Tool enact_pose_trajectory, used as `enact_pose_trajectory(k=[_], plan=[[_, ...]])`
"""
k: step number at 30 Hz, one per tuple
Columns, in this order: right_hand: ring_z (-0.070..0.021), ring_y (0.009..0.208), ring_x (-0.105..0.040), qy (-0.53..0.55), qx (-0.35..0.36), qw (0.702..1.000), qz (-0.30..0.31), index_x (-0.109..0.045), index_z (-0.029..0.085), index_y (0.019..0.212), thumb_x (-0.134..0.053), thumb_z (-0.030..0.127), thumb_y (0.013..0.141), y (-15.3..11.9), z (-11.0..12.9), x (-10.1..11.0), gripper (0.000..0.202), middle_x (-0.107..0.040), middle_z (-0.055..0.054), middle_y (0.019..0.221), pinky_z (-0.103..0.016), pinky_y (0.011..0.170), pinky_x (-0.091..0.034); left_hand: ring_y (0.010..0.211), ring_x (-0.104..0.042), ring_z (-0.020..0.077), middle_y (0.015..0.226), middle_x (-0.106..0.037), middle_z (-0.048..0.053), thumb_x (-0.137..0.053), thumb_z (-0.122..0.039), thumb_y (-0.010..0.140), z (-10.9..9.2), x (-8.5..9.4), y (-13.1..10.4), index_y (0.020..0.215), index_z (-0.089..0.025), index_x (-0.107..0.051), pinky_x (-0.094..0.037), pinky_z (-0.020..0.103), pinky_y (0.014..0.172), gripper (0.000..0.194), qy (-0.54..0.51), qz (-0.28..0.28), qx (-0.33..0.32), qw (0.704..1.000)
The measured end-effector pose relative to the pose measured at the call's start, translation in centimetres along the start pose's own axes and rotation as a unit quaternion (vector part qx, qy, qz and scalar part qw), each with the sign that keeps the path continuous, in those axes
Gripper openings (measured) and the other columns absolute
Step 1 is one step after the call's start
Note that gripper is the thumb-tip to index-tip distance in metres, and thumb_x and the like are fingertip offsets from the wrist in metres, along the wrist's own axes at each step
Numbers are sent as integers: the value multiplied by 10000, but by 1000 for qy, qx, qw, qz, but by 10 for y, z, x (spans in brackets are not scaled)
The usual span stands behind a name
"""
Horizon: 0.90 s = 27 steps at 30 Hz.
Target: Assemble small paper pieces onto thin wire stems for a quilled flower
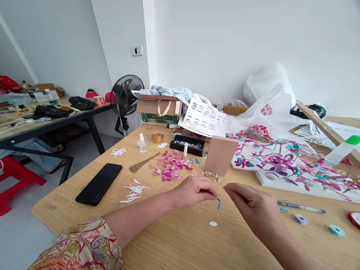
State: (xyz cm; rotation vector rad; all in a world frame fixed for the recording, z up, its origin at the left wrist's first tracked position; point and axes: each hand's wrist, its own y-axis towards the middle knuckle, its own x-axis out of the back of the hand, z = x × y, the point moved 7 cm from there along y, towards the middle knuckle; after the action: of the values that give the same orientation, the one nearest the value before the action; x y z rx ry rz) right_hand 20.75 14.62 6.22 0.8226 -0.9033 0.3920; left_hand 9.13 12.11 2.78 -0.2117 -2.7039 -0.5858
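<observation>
My left hand (194, 190) reaches in over the wooden table (169, 251), its fingertips pinched together on a small blue strip (218, 204) that dangles below them. Close by on the right, my right hand (257, 202) is closed in a pinch too; whatever lies between its thumb and finger is too small to make out. A small gap separates the two hands. Below them a white oval piece (213, 224) rests on the wood. Just beyond are a brown card (220, 155) standing tilted, gold and pearly beads (211, 176) and scattered pink petals (172, 166).
A black phone (99, 184) and white cut strips (133, 192) lie left. Farther back are a small bottle (141, 143) and a black tray (188, 146). Pink floral sprays (290, 164), a pen (301, 206) and ribbon spools (336, 230) lie right. Another person sits at the far-left table.
</observation>
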Motion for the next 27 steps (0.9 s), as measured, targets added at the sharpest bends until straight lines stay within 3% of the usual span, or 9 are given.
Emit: enact_pose_trajectory(k=[4,7,10,13,16,19,21,23,27], plan=[[-141,566,-571,116,-66,990,45,-632,193,705,-442,366,784,-1,-19,-19,269,-643,-4,622,-195,488,-401,589,-469,67,636,-525,-11,-621,-220,659,11,0,-1,705,-125,-611,-368,191,576,106,-222,-34,101,969],[-121,491,-520,144,-66,986,47,-623,184,682,-436,378,789,-5,-15,-33,290,-579,17,531,-188,440,-368,560,-465,65,607,-526,-17,-649,-269,623,18,6,-3,690,-117,-598,-369,199,567,174,-286,-110,138,942],[-104,445,-498,115,-37,992,34,-614,182,690,-414,353,807,-10,-2,-37,288,-548,29,490,-181,432,-353,546,-449,64,586,-516,-20,-614,-241,649,21,13,-3,693,-113,-595,-363,196,550,137,-236,-164,146,947],[-98,455,-524,49,17,998,29,-605,185,723,-372,291,830,-14,16,-35,277,-577,21,519,-179,461,-357,580,-452,75,619,-525,-10,-570,-165,678,17,21,-3,682,-125,-601,-361,197,564,52,-76,-180,122,973],[-100,429,-517,-37,64,997,8,-599,189,701,-333,262,843,-15,30,-23,310,-567,14,497,-191,440,-327,664,-478,98,672,-544,6,-546,-142,705,5,22,-2,663,-139,-604,-369,210,637,72,84,-154,49,983],[-108,447,-536,-89,68,993,-33,-611,198,701,-340,290,841,-11,28,-5,319,-603,-7,541,-198,439,-322,707,-492,107,698,-549,15,-521,-150,735,-1,11,0,687,-142,-606,-368,212,670,98,108,-69,1,992],[-117,498,-565,-81,41,995,-44,-620,207,726,-365,322,831,-6,17,4,299,-642,-19,612,-196,463,-344,699,-492,100,701,-547,11,-544,-155,722,-2,3,0,690,-138,-609,-365,205,663,75,49,-13,1,999],[-125,542,-581,-37,4,999,-31,-625,208,735,-397,345,813,-2,2,4,277,-658,-17,649,-192,491,-371,658,-482,85,681,-540,-1,-583,-177,693,1,-2,0,688,-132,-609,-363,200,634,52,-59,19,43,997],[-128,535,-563,83,-59,994,30,-625,191,701,-428,369,788,-1,-19,-18,280,-633,3,592,-184,481,-397,569,-455,62,609,-516,-23,-637,-242,638,11,-5,-3,694,-122,-602,-355,193,571,137,-264,-20,137,955]])
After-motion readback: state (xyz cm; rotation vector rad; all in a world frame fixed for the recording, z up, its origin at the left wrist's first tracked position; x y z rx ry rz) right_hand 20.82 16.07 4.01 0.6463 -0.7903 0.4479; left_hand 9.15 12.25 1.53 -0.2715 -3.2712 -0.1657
